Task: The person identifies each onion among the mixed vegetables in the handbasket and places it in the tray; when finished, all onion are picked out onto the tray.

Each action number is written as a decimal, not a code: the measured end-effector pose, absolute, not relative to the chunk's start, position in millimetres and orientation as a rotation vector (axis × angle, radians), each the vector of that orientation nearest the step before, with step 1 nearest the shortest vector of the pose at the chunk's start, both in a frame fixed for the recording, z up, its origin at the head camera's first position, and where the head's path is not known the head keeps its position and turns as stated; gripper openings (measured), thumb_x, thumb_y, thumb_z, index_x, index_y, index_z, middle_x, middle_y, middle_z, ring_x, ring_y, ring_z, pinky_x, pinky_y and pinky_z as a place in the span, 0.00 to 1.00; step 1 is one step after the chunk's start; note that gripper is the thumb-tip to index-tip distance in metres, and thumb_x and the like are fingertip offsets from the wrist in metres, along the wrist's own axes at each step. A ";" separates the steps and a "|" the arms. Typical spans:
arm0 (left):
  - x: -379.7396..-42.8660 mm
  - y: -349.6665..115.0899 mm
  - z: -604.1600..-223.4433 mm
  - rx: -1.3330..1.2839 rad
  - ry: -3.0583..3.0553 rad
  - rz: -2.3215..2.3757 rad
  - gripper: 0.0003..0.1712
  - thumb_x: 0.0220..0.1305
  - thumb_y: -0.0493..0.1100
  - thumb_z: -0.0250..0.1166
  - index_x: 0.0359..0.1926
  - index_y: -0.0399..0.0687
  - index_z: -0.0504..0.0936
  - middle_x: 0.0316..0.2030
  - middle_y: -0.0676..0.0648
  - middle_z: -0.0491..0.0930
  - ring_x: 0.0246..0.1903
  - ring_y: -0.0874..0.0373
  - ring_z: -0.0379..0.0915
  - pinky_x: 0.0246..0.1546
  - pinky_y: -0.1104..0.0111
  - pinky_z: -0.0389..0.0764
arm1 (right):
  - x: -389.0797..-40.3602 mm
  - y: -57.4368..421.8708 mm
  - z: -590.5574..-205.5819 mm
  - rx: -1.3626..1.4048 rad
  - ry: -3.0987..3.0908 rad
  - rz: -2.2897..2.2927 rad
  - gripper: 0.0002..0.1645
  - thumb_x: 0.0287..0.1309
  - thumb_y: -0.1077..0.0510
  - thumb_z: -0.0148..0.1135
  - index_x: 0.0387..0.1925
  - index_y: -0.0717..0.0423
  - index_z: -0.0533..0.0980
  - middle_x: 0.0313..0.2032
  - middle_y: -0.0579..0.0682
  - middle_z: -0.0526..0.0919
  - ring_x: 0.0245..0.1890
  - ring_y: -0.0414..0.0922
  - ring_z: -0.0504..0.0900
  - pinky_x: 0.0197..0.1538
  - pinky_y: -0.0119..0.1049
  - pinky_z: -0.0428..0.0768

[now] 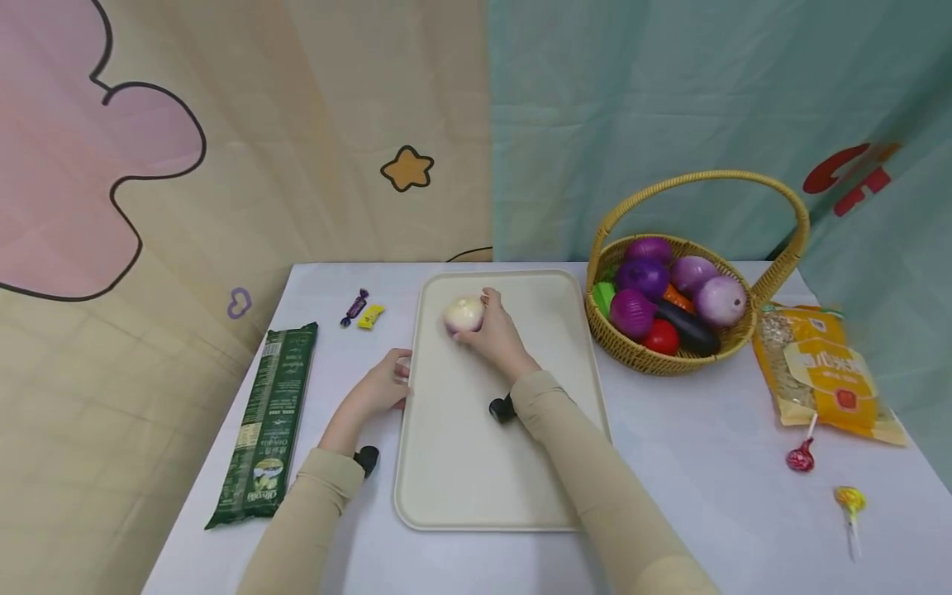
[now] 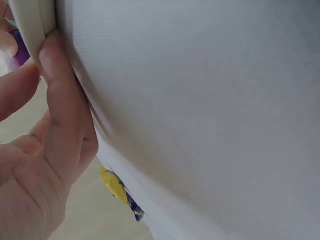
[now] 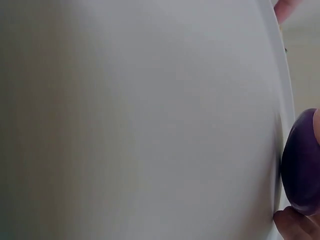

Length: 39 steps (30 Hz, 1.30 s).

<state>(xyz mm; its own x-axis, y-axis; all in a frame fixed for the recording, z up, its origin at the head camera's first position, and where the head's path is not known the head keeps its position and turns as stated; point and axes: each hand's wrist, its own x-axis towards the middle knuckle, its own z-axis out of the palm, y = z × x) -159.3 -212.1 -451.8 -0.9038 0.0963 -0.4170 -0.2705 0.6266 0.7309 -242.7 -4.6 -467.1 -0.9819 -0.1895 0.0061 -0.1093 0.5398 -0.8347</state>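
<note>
My right hand point(image 1: 503, 337) holds a purple-and-white onion point(image 1: 464, 316) between thumb and fingers, over the far part of a cream tray point(image 1: 454, 471). Seen from the right wrist, the onion point(image 3: 301, 162) is dark purple and sits low at the tray surface point(image 3: 175, 120); whether it touches is hard to tell. At the tray's left side is my left hand point(image 1: 378, 385). The left wrist view shows its thumb and a finger pinching the tray rim point(image 2: 36, 22).
Right of the tray stands a wicker basket point(image 1: 632, 351) of onions, an eggplant and other vegetables. A yellow grain bag point(image 1: 829, 372), red lollipop point(image 1: 800, 456) and yellow lollipop point(image 1: 849, 498) lie beyond. Leftward are a green packet point(image 1: 271, 421), purple candy point(image 1: 354, 307) and yellow candy point(image 1: 370, 316).
</note>
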 end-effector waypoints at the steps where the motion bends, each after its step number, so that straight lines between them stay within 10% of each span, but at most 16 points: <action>1: -159.4 -211.7 -452.3 -0.144 2.429 1.194 0.40 0.61 0.24 0.55 0.73 0.38 0.55 0.54 0.33 0.69 0.45 0.46 0.76 0.39 0.64 0.87 | -243.2 -4.8 -467.4 -0.270 2.682 -1.433 0.59 0.48 0.55 0.77 0.73 0.62 0.50 0.69 0.64 0.65 0.69 0.59 0.66 0.72 0.51 0.66; 12: -158.1 -215.0 -456.3 -0.167 2.389 1.272 0.41 0.60 0.25 0.56 0.74 0.36 0.55 0.53 0.32 0.70 0.42 0.48 0.77 0.39 0.64 0.87 | -235.1 7.0 -454.5 -0.297 2.632 -1.318 0.62 0.50 0.50 0.76 0.76 0.60 0.48 0.72 0.64 0.55 0.73 0.59 0.58 0.75 0.51 0.62; 26: -157.6 -212.7 -453.0 -0.162 2.404 1.226 0.40 0.62 0.26 0.56 0.74 0.35 0.55 0.52 0.34 0.70 0.42 0.49 0.76 0.38 0.65 0.87 | -185.0 142.6 -378.7 -0.268 3.058 -1.642 0.23 0.58 0.58 0.69 0.54 0.62 0.78 0.53 0.61 0.79 0.54 0.58 0.77 0.60 0.53 0.78; 39: -159.8 -212.4 -450.3 -0.168 2.383 1.257 0.40 0.62 0.25 0.56 0.74 0.37 0.56 0.53 0.34 0.70 0.43 0.51 0.75 0.39 0.65 0.87 | -193.2 207.0 -405.5 0.129 2.921 -1.388 0.49 0.58 0.41 0.67 0.71 0.61 0.59 0.68 0.67 0.63 0.68 0.64 0.60 0.70 0.64 0.61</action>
